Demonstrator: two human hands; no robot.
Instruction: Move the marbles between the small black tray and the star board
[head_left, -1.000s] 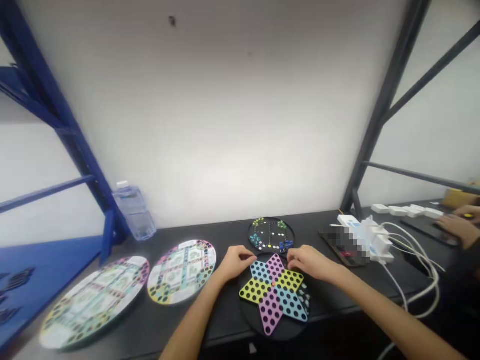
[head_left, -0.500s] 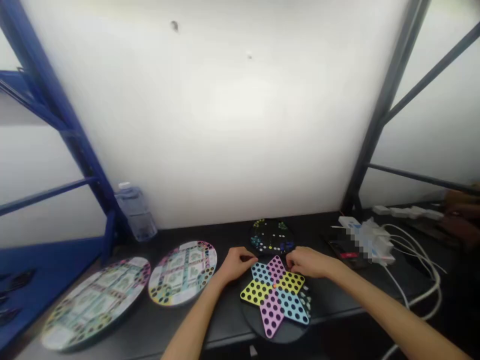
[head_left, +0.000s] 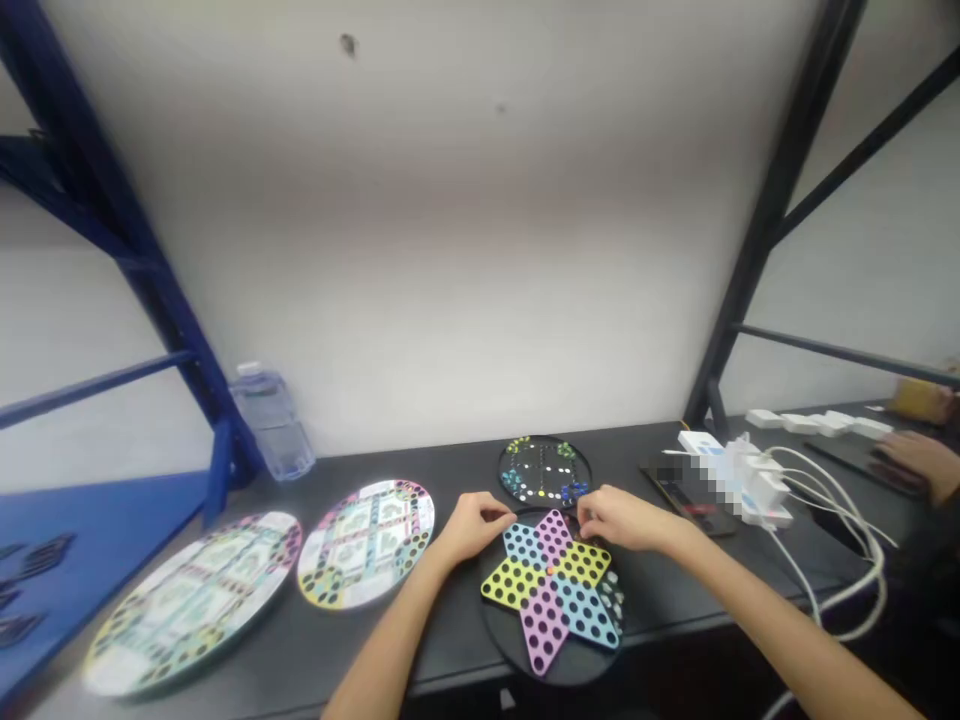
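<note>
A star-shaped Chinese checkers board (head_left: 545,580), with pink, yellow and blue points full of dark holes, lies on a round black tray (head_left: 501,636). At its upper left, my left hand (head_left: 478,527) has thumb and fingers closed at the edge, by a blue point. My right hand (head_left: 619,518) is pinched at the upper right, between the pink and yellow points; its fingertips hide whatever is in them. Pale small pieces (head_left: 613,592) sit in the tray right of the star. Near the centre shows an orange spot (head_left: 551,570).
Behind stands another round black board (head_left: 544,470) with coloured pieces. Two round printed boards (head_left: 367,545) lie left, near a clear water jug (head_left: 274,425). At right are a power strip with white chargers (head_left: 757,485), cables, a phone (head_left: 686,500) and another person's hand (head_left: 919,460).
My right hand has shifted very slightly upward; my left hand stays put. The picture is darker, and another person's hand now shows at far right.
</note>
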